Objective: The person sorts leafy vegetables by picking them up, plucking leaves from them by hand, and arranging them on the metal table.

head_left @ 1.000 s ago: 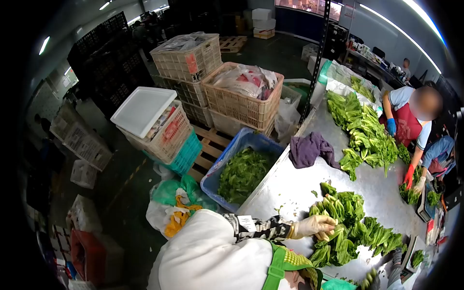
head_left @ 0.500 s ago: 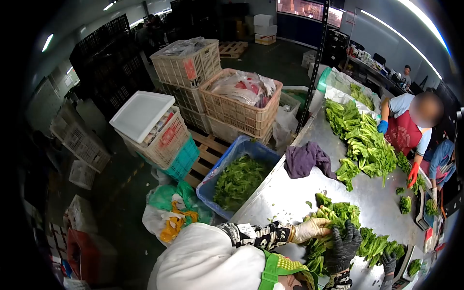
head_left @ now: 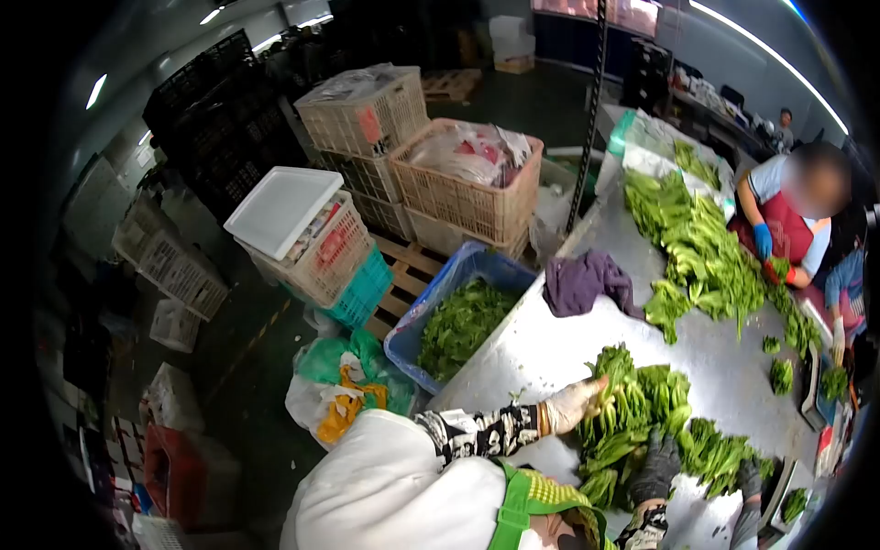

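At the greens' (head_left: pixel 666 392) edges, both hands (head_left: pixel 573 406) (head_left: pixel 656 469)

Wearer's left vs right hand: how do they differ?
Left hand wears a pale glove, right hand a dark grey one.
Left hand is at the left side of the leafy greens; right hand is at their near edge.
Shared: both gloved, both with black-and-white patterned sleeves.
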